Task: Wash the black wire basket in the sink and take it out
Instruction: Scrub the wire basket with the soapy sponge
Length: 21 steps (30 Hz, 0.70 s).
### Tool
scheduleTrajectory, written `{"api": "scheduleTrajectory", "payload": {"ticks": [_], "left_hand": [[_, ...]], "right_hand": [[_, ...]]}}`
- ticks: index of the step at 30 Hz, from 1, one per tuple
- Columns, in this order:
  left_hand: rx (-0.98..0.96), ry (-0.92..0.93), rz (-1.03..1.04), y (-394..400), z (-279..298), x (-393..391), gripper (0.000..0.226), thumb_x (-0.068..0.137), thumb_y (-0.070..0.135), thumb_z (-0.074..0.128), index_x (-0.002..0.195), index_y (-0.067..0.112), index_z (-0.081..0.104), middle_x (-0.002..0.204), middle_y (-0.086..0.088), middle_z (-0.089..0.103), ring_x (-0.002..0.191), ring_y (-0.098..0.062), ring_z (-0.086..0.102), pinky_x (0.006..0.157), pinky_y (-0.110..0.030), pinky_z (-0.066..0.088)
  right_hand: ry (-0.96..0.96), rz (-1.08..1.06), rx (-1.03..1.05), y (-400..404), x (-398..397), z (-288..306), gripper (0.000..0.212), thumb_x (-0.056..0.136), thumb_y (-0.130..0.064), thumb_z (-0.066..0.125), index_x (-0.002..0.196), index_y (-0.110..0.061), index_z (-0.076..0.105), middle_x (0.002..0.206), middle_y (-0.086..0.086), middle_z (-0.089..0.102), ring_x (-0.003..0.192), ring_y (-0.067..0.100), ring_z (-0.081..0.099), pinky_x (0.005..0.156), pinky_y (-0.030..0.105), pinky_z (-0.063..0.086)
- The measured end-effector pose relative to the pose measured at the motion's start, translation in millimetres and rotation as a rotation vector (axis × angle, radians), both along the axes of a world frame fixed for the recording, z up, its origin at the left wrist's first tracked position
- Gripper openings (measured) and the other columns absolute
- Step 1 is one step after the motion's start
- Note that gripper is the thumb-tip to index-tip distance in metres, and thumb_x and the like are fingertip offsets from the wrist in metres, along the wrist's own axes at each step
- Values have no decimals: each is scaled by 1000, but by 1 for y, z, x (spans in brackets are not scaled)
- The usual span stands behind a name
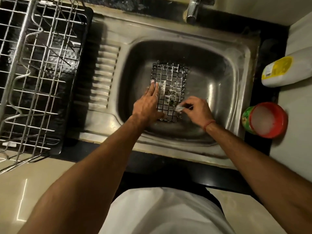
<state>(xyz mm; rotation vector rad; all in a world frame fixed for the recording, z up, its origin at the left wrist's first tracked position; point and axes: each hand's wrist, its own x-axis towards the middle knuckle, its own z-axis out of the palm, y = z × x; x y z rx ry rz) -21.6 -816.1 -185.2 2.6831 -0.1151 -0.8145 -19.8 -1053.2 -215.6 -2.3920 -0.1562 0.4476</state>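
The black wire basket (170, 81) lies in the steel sink (219, 78), its grid covered with soap foam. My left hand (148, 103) rests on the basket's left edge with fingers stretched out and foam on the fingertips. My right hand (195, 109) is at the basket's near right corner, its fingers curled round a small soapy scrubber (179, 108) that touches the wires. The basket's near edge is partly hidden under my left hand.
A tap (193, 10) stands above the sink's back rim. A steel dish rack (37, 73) on a black tray fills the left counter. At the right stand a red-rimmed tub of soapy paste (265, 119) and a yellow-labelled bottle (280, 71) lying on its side.
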Motion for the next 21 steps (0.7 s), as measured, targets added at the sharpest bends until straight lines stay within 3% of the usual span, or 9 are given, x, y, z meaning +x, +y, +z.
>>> {"api": "scheduleTrajectory", "payload": {"ticks": [5, 8, 11, 14, 18, 21], "left_hand": [[-4, -3, -9, 2, -10, 4, 138, 82, 62, 86, 173, 21, -9, 179, 1, -20, 167, -26, 8, 128, -49, 35], [-36, 2, 25, 1, -10, 2, 138, 81, 61, 88, 173, 28, -10, 178, 7, -24, 165, -27, 18, 120, -54, 41], [-57, 16, 66, 0, -10, -1, 138, 80, 59, 89, 172, 33, -11, 176, 15, -28, 163, -28, 25, 114, -60, 46], [-66, 46, 95, -2, -11, -1, 138, 80, 57, 90, 172, 35, -10, 174, 19, -30, 162, -28, 27, 113, -63, 46], [-68, 50, 107, -2, -15, -1, 138, 80, 56, 91, 171, 35, -10, 173, 21, -32, 162, -26, 28, 114, -61, 46], [-66, 50, 103, -1, -16, -1, 136, 81, 56, 90, 172, 35, -9, 173, 21, -31, 163, -24, 26, 113, -62, 46]], "right_hand": [[-132, -311, 17, 9, 88, -12, 22, 79, -22, 92, 99, -21, 82, 96, -7, 74, 88, 11, 69, 76, 18, 55], [-120, -278, -18, 5, 97, -10, 24, 79, -25, 92, 101, -21, 81, 98, -6, 76, 86, 9, 68, 75, 20, 57], [-102, -104, -68, -5, 41, -7, 20, 82, -18, 89, 100, -23, 81, 99, -5, 77, 87, 10, 68, 77, 32, 61], [-70, 49, -60, -9, -1, -2, 18, 83, -18, 89, 100, -23, 83, 97, -6, 79, 82, 9, 69, 76, 30, 60], [-100, -120, -40, 0, 60, -3, 27, 81, -21, 90, 107, -20, 82, 100, -2, 79, 84, 9, 68, 72, 20, 55], [-183, -258, -82, 11, 131, -8, 28, 77, -29, 92, 103, -25, 84, 94, -8, 77, 80, 8, 67, 72, 12, 49]]}}
